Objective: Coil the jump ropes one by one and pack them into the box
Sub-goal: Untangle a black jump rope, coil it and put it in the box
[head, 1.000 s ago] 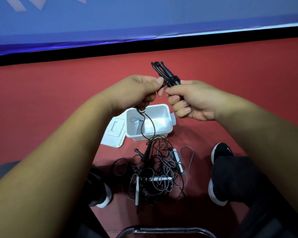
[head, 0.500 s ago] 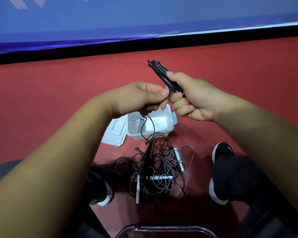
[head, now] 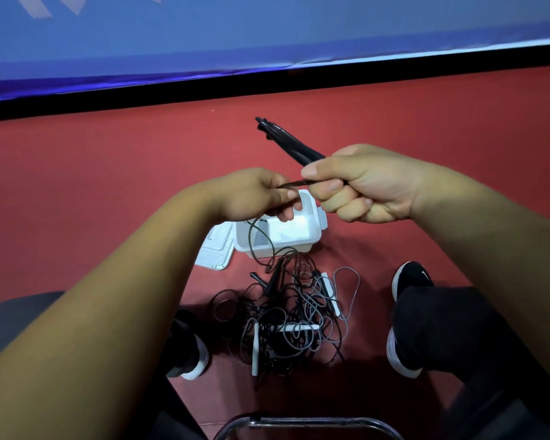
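Note:
My right hand (head: 359, 185) grips the two black handles of a jump rope (head: 286, 141), which stick up and to the left out of my fist. My left hand (head: 254, 195) pinches that rope's black cord just left of my right thumb. The cord hangs from my left hand down past the white box (head: 311, 230) to the floor. The box stands open on the red floor below my hands, with something small and grey inside at its left end. A tangled pile of black and grey jump ropes (head: 292, 319) with white and black handles lies in front of the box.
The box's white lid (head: 215, 249) lies on the floor at its left side. My two black shoes (head: 408, 281) (head: 191, 360) flank the pile. A metal chair bar (head: 308, 422) runs along the bottom edge. A blue banner (head: 267, 36) lines the far wall.
My right hand has tilted the handles further to the left and shifted right. My left hand has dropped lower and pulled the cord taut between the hands.

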The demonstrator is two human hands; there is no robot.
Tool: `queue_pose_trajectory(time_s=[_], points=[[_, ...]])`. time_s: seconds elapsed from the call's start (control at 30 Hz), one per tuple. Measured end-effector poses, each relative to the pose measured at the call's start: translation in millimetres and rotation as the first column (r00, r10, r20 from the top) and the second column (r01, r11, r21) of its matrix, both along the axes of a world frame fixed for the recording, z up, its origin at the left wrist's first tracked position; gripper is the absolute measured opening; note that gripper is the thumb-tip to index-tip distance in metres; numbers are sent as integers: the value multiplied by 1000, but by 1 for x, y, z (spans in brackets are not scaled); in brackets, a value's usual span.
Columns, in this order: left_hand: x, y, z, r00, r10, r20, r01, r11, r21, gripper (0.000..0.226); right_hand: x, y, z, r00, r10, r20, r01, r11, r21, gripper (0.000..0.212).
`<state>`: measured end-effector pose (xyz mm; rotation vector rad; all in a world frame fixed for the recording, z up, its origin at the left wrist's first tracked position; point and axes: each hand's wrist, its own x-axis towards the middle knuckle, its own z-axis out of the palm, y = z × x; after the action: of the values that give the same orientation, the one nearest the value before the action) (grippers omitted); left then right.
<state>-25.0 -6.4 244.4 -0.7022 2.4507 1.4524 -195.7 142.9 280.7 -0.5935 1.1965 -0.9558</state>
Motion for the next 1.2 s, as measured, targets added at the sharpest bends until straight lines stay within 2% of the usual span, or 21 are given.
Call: queue_pose_trajectory(time_s=[0.1, 0.17, 0.23, 0.3, 0.37, 0.43, 0.47, 0.57, 0.7, 0.8, 0.87, 0.93, 1.03, 1.1, 1.2], points=[[0, -4, 0, 996, 64, -67, -64, 998, 6, 23, 1, 6, 7, 986, 166, -27, -165, 986, 29, 56], [2, -7, 3, 986, 92, -137, -87, 995, 43, 19, 3, 11, 11, 953, 298, -63, -293, 953, 75, 57], [3, -8, 5, 974, 120, -195, -96, 987, 129, 16, 4, 13, 8, 914, 402, -57, -391, 910, 138, 44], [1, -7, 9, 961, 166, -223, -124, 973, 193, 12, 8, 13, 4, 879, 474, -40, -458, 866, 199, 17], [-3, -4, 15, 949, 177, -260, -126, 972, 201, 7, 10, 13, -4, 849, 525, -62, -494, 830, 258, 30], [-6, 0, 24, 948, 141, -284, -98, 983, 158, 6, 13, 12, -11, 822, 561, -100, -516, 807, 286, 16], [-7, 2, 29, 950, 115, -289, -79, 988, 134, 4, 13, 12, -15, 824, 554, -119, -502, 811, 299, 6], [-10, 7, 38, 961, 50, -272, -50, 999, 5, 14, 5, 8, -29, 834, 500, -233, -418, 849, 324, 12], [-7, 9, 47, 979, -43, -200, 8, 985, -170, 1, -5, 3, -38, 832, 372, -412, -251, 914, 319, 8], [-1, 5, 51, 987, -101, -123, 71, 971, -230, 7, -15, -2, -44, 841, 226, -491, -102, 958, 266, 17], [2, 5, 50, 991, -109, -73, 84, 957, -279, 14, -20, -6, -46, 857, 103, -504, 4, 979, 206, 27], [3, 6, 48, 994, -110, -25, 97, 946, -310, 16, -22, -10, -46, 871, -29, -490, 105, 986, 128, 26], [1, 12, 39, 999, -17, 37, 28, 951, -309, 8, -19, -14, -44, 880, -166, -445, 191, 982, 10, 18], [-2, 14, 29, 992, 95, 78, -68, 953, -296, 15, -13, -16, -42, 893, -211, -396, 209, 977, -50, 14], [-6, 18, 18, 969, 239, 68, -232, 968, -98, 19, -5, -18, -40, 918, -225, -326, 202, 974, -103, 13]])
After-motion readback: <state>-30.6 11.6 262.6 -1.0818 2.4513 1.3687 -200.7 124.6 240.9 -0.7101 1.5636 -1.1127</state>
